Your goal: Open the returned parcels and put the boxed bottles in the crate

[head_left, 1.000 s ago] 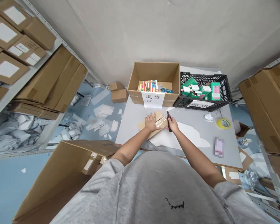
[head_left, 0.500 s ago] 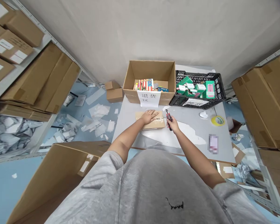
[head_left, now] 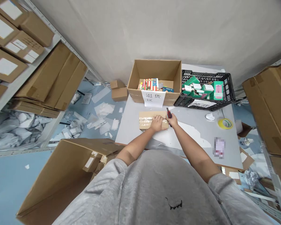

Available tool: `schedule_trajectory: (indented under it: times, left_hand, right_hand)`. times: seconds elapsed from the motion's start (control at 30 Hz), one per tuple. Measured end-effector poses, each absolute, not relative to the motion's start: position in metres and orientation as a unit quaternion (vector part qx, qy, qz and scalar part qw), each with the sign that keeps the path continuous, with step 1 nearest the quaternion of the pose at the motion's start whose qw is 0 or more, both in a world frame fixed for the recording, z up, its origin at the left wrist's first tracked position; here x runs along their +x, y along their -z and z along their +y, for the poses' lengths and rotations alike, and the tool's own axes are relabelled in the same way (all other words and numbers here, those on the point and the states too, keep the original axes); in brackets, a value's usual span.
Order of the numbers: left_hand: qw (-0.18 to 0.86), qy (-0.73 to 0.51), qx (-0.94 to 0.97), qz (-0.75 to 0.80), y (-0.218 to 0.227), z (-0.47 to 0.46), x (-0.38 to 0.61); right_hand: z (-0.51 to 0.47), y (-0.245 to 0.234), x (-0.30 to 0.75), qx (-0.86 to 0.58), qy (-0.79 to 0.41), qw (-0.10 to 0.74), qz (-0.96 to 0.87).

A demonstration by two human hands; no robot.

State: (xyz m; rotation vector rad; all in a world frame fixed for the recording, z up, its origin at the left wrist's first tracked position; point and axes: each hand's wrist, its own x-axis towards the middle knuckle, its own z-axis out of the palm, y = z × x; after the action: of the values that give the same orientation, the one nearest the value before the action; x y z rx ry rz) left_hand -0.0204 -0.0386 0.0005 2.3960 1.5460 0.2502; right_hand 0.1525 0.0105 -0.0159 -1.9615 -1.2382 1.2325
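A small cardboard parcel (head_left: 150,120) bound with clear tape lies flat on the grey table (head_left: 131,131). My left hand (head_left: 158,123) grips its right half from above, fingers over the taped top. Right beside it, my right hand (head_left: 172,120) holds a red and black box cutter (head_left: 169,113) upright in its fist, with the tip close to the parcel's right end. Whether the blade touches the cardboard is hidden by my fingers.
Beyond the parcel stand an open carton (head_left: 154,70) of colourful boxes with a paper sign, and a black plastic crate (head_left: 207,90) of green boxes. A yellow tape roll (head_left: 224,123) lies right. Loaded shelves flank the table; paper scraps litter the floor.
The parcel has turned from a slant to lying square with the table edge. My left hand has slid right along it, and the cutter now sits at its right end.
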Motion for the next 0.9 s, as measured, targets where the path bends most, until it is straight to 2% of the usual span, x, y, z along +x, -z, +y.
schedule_trajectory:
  times: [0.13,0.27,0.4,0.9]
  left_hand:
    - [0.141,-0.067,0.823,0.547,-0.001,-0.033,-0.015]
    - [0.139,-0.069,0.824,0.544,0.001,-0.029,-0.016]
    - [0.145,-0.069,0.825,0.542,0.003,-0.030,-0.016]
    - [0.138,-0.081,0.837,0.524,0.005,-0.034,-0.018]
  right_hand:
    - [-0.017,0.006,0.168,-0.657,-0.530,0.305,-0.441]
    - [-0.055,-0.002,0.189,-0.632,-0.559,0.271,-0.462]
    - [-0.075,-0.002,0.196,-0.623,-0.564,0.240,-0.485]
    - [-0.083,-0.009,0.185,-0.622,-0.571,0.268,-0.464]
